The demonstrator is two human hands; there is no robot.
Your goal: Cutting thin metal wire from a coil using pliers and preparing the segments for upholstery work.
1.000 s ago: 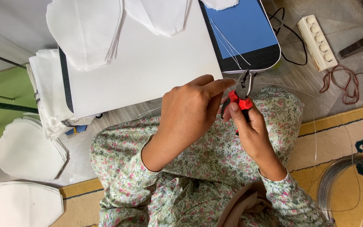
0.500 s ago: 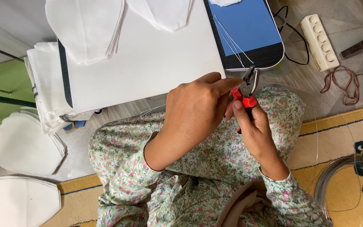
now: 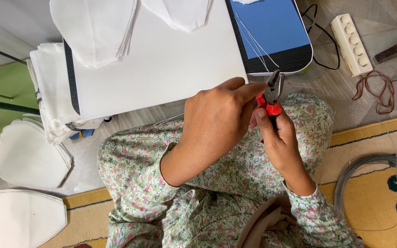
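the right hand (image 3: 279, 142) is wrapped around the red handles of the pliers (image 3: 271, 92), over the lap. the left hand (image 3: 217, 121) pinches at the pliers' tip. far behind, thin wires (image 3: 253, 41) lie on a blue board (image 3: 276, 27). a wire coil (image 3: 368, 179) sits right.

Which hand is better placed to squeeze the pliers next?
Probably the right hand: it already wraps the red handles of the pliers. The left hand only reaches its fingers toward the head.
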